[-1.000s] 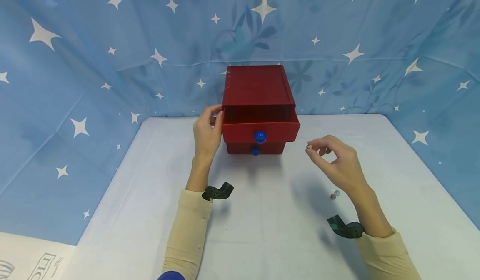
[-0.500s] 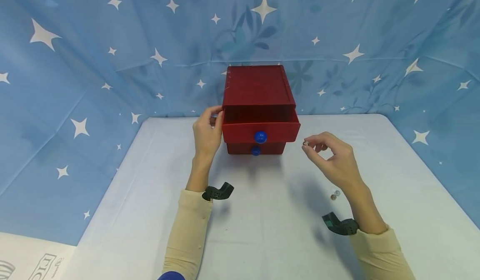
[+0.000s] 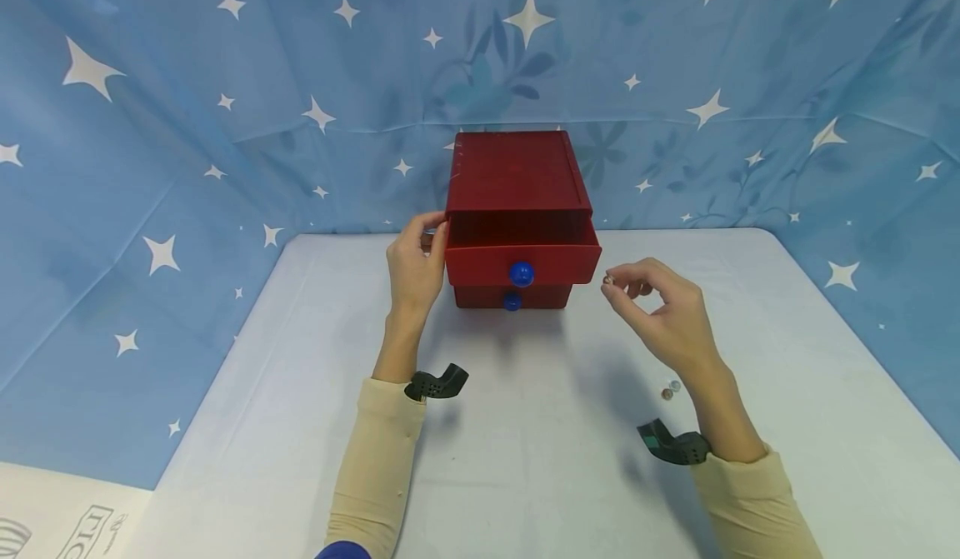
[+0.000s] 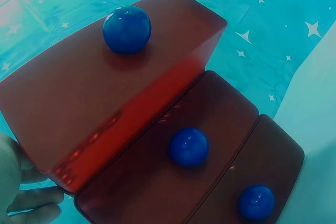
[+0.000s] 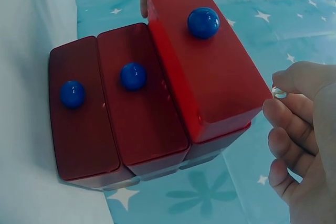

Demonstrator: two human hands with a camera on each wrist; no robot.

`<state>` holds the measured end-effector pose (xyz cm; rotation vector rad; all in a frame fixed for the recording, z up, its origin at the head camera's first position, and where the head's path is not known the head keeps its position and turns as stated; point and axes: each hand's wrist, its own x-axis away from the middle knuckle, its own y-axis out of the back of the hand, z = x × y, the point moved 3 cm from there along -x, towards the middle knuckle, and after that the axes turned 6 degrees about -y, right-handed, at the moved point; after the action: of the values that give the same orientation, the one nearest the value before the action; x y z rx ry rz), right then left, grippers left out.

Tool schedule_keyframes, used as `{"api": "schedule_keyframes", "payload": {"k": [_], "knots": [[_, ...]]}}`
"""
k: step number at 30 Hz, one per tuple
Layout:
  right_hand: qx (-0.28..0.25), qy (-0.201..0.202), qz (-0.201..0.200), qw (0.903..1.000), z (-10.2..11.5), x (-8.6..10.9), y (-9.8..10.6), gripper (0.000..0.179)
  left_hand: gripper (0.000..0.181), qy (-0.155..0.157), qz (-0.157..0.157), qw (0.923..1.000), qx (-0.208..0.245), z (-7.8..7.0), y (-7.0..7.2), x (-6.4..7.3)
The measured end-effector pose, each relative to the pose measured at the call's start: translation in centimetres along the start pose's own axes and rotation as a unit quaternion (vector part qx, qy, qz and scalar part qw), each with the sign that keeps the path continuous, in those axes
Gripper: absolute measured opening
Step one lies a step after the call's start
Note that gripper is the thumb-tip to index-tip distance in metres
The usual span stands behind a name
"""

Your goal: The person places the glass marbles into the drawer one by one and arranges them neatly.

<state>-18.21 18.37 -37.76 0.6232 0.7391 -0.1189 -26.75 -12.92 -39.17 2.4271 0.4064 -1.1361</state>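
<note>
A red cabinet of drawers [image 3: 517, 172] with blue round knobs stands at the table's back. Its top drawer [image 3: 480, 267] is pulled out; the lower drawers [image 4: 173, 145] are shut in the left wrist view. My left hand [image 3: 416, 267] touches the left side by the pulled-out drawer; part of its contact is hidden. Right of this drawer, my right hand [image 3: 671, 313] pinches a small glassy marble [image 5: 279, 93] between thumb and forefinger. The marble is apart from the drawer in the head view. I cannot see the drawer's floor.
Two small round pieces, one brown [image 3: 667, 394] and one pale and clear [image 3: 675, 386], lie on the white table [image 3: 510, 442] by my right wrist. A blue starry cloth [image 3: 300, 126] hangs behind the cabinet. A printed pale sheet [image 3: 67, 517] shows at lower left.
My right hand has moved slightly left and away from me with the marble, closer to the pulled-out drawer. The left hand and the cabinet have stayed put.
</note>
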Motion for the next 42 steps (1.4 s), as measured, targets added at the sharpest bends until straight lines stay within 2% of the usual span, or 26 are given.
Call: {"api": "schedule_keyframes", "payload": {"k": [13, 29, 42], "knots": [[0.006, -0.002, -0.011, 0.9999, 0.5, -0.9, -0.2, 0.020, 0.021, -0.006, -0.005, 1.0000, 0.003, -0.1, 0.1, 0.0], [-0.016, 0.013, -0.033, 0.9993, 0.9, -2.4, -0.5, 0.022, 0.022, -0.005, -0.016, 0.9999, 0.003, -0.1, 0.0, 0.0], [0.005, 0.006, -0.047, 0.9989, 1.5, -3.7, -0.7, 0.021, 0.022, -0.007, -0.010, 0.9999, 0.006, 0.2, 0.1, 0.1]]}}
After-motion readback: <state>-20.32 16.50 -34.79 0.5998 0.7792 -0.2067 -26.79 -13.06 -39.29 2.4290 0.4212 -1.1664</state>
